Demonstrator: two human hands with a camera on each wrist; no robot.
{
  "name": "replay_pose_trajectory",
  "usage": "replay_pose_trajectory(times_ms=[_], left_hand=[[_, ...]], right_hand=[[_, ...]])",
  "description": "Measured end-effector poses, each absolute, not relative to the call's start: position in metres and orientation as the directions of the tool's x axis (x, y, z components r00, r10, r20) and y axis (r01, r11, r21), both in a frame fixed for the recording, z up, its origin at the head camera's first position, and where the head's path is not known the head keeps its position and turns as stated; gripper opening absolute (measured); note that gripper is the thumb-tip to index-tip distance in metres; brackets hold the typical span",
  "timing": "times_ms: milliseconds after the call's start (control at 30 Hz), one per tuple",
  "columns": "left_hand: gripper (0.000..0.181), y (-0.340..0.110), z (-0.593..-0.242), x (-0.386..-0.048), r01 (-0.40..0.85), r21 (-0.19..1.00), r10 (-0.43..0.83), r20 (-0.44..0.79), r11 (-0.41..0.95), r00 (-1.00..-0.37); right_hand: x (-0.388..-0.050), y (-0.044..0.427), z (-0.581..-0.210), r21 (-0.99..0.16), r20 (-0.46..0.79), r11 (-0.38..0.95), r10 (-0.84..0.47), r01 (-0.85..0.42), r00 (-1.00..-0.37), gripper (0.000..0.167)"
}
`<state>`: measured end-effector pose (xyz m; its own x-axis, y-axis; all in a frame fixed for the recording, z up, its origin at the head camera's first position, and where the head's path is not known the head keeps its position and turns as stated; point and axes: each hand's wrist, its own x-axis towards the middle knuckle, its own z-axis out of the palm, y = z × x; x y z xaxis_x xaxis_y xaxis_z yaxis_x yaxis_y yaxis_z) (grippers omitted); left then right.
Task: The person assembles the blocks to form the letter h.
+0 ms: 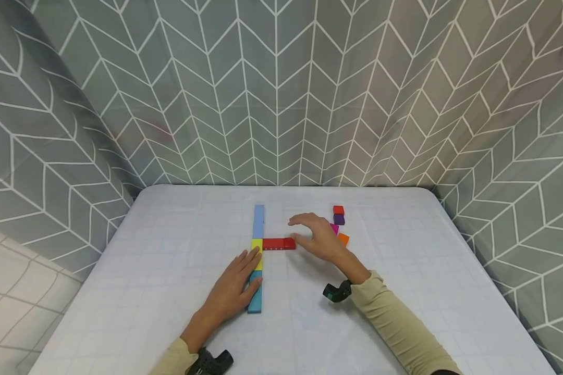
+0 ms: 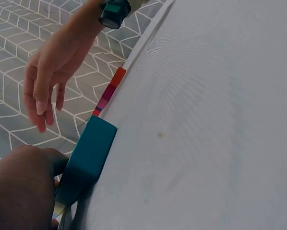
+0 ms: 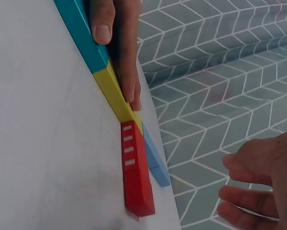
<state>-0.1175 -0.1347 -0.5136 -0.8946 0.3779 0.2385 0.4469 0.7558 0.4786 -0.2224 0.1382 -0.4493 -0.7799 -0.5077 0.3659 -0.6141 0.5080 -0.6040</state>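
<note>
White desk (image 1: pixel 169 224): left hand (image 1: pixel 232 286), fingers extended, rests on teal block (image 1: pixel 255 305) and yellow block (image 3: pixel 112 92); nearer the far edge, right hand (image 1: pixel 320 239), thumb and fingers parted, hovers beside red blocks (image 1: pixel 278 244).

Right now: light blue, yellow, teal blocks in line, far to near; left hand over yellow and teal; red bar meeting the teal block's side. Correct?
Not quite: the red bar meets the yellow block, not the teal block; see the right wrist view. Light blue block farthest and left hand over yellow and teal: right.
</note>
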Motion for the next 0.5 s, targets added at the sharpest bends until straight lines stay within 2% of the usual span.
replay_pose_trajectory(times_ms=[500], left_hand=[[0.063,-0.135,-0.515,-0.119,0.451,0.472,0.378,0.247,0.757,-0.892]], right_hand=[[-0.25,0.169,-0.459,-0.617,0.313,0.605,-0.397,-0.502,-0.863,0.031]])
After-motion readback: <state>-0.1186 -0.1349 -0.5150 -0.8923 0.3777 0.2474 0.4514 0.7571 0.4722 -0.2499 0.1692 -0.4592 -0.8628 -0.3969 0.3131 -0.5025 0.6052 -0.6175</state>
